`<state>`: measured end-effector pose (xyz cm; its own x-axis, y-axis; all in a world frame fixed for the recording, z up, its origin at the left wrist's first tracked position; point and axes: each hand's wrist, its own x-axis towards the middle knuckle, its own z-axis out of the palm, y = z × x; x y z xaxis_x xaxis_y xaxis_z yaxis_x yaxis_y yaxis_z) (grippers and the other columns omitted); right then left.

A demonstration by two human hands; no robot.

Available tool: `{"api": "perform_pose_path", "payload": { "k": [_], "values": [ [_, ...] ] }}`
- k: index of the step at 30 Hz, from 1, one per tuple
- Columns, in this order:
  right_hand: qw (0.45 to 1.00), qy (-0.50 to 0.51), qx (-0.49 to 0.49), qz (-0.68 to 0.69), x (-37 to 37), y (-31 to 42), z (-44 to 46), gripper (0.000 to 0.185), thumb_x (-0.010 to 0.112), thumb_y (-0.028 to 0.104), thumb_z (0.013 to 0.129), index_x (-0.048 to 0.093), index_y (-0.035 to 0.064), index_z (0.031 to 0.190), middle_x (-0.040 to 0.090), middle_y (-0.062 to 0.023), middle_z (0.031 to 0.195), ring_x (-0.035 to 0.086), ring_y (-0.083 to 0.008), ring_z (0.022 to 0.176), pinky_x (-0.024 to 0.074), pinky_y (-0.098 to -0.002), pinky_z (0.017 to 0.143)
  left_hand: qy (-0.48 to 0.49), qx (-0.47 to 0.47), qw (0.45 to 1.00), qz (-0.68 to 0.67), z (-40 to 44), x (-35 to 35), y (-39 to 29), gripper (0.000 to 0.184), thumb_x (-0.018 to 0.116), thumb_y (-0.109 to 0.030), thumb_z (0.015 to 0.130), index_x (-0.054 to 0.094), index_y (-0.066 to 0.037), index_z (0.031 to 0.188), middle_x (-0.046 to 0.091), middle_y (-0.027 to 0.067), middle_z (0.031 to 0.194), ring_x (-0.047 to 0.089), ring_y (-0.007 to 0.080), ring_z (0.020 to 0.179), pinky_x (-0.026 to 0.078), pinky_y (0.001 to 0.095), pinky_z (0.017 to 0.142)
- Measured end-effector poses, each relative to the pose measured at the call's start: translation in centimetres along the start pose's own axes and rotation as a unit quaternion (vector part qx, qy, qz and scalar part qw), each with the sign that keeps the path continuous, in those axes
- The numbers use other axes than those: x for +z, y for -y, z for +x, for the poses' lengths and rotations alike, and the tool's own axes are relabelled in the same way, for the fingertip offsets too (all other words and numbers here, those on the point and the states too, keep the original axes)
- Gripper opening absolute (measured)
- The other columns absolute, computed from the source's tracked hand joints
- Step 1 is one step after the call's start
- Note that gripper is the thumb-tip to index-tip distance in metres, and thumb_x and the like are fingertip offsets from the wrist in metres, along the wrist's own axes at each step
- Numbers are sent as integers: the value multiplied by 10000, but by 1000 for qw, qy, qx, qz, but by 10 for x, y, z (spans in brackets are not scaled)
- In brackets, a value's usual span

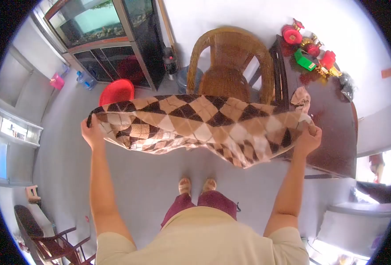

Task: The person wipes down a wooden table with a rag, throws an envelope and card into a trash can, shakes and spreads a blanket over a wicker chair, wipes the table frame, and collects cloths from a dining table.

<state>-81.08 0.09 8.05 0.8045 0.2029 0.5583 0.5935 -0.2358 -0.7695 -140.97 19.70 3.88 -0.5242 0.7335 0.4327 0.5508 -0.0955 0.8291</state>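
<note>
I hold the cloth [222, 123] spread wide in front of me, above the floor [147, 190], with one end in each hand. My left hand [92, 130] is clamped on its left end, the fingers closed over the dark edge. My right hand [309, 137] is clamped on the right end, with the fabric bunched at my fingers. Between my hands the cloth hangs in loose folds, its upper edge nearly straight and its lower edge dipping unevenly, lowest right of the middle. It has a diamond pattern in black, tan and cream.

Beyond the cloth stands the chair [228, 73], a woven one with a curved back, its lower part hidden by the fabric. The red basin [117, 91] shows just past the cloth on my left, in front of the cabinet [111, 62] with the glass tank [87, 20] on it. On my right is the dark table [330, 128]; a pinkish rag [301, 100] lies on it near my right hand, and the green box [304, 60] sits farther back among red and gold ornaments [314, 48]. My sandals [185, 186] are on the floor below.
</note>
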Motion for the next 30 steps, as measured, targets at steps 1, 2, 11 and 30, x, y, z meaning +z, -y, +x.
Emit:
{"api": "perform_pose_path", "payload": {
  "k": [1, 2, 11, 30],
  "values": [
    [1000, 8, -14, -25, -1, -2, 4, 217, 747, 91, 679, 568, 21, 781, 575, -23, 713, 512, -122, 650, 443, -269, 624, 8, 5, 1000, -13, -1, 3, -2, 288, 633, -261, 823, 586, 16, 883, 583, 51, 805, 520, 126, 721, 438, 272, 672],
    [998, 15, -28, -50, -1, -3, 6, 215, 745, 90, 682, 566, 21, 779, 574, -22, 716, 512, -123, 651, 442, -267, 624, 16, 11, 999, -27, -1, 6, -4, 269, 628, -237, 825, 581, 19, 890, 581, 54, 809, 521, 131, 726, 437, 273, 678],
    [963, 250, -88, -42, 6, 19, 14, 301, 633, -11, 697, 590, -1, 995, 623, -64, 897, 584, -169, 849, 448, -285, 773, 101, 88, 985, 106, 24, 17, -1, 202, 583, -181, 827, 568, 16, 870, 576, 140, 819, 550, 247, 733, 438, 332, 691],
    [940, 268, 201, 68, 45, -65, 15, 307, 667, 238, 791, 650, -53, 887, 595, -11, 719, 514, -91, 628, 413, -234, 586, 120, -145, 954, 233, 60, 43, 130, 346, 693, -275, 722, 604, 58, 750, 606, 165, 694, 547, 225, 640, 446, 383, 631]
  ]
}}
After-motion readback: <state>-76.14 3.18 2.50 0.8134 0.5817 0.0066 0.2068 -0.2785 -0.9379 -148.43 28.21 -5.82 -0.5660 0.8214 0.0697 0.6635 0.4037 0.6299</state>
